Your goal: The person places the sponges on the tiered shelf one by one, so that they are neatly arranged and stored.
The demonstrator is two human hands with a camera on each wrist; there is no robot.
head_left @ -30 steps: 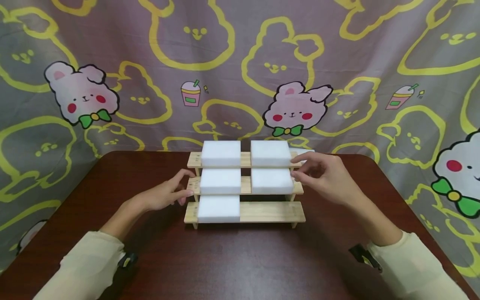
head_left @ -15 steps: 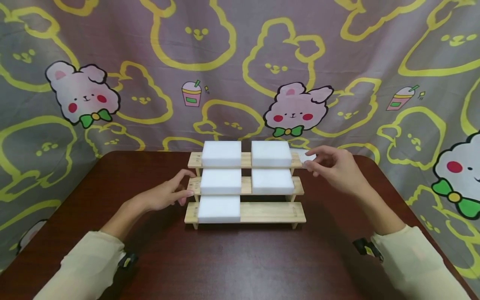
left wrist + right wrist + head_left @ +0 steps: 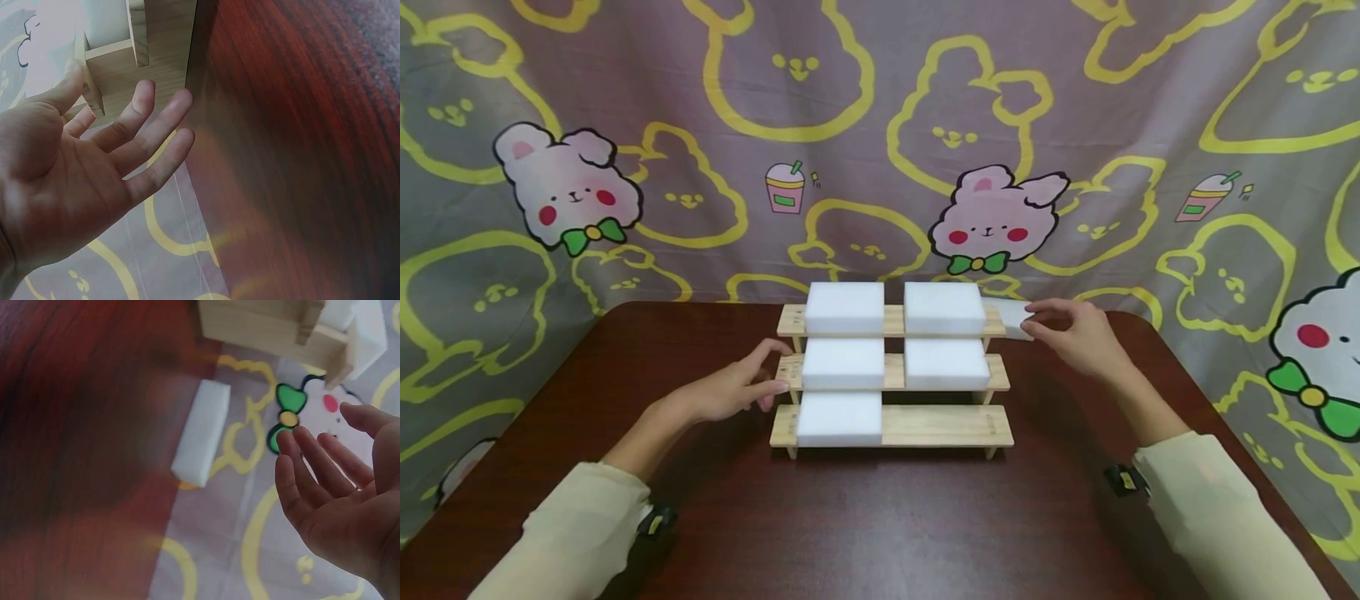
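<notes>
A three-tier wooden display stand (image 3: pixel 947 425) holds several white foam blocks. Two blocks sit on the top tier, two on the middle tier, and one foam block (image 3: pixel 839 417) on the left of the bottom tier. My left hand (image 3: pixel 730 390) pinches the left end of the middle tier between thumb and index finger; its other fingers (image 3: pixel 144 140) extend free. Behind the stand's right end, another foam block (image 3: pixel 202 434) lies on the table, partly hidden in the head view. My right hand (image 3: pixel 1078 337) is beside that block, fingers loosely bent with nothing between them.
The dark red-brown table (image 3: pixel 880 525) has rounded back corners. A patterned curtain (image 3: pixel 850 150) with cartoon bears hangs right behind its back edge. The right half of the bottom tier shows bare wood.
My right hand has left the right side of the stand's upper blocks and moved right, to the foam block behind the stand. My left hand stays at the middle tier.
</notes>
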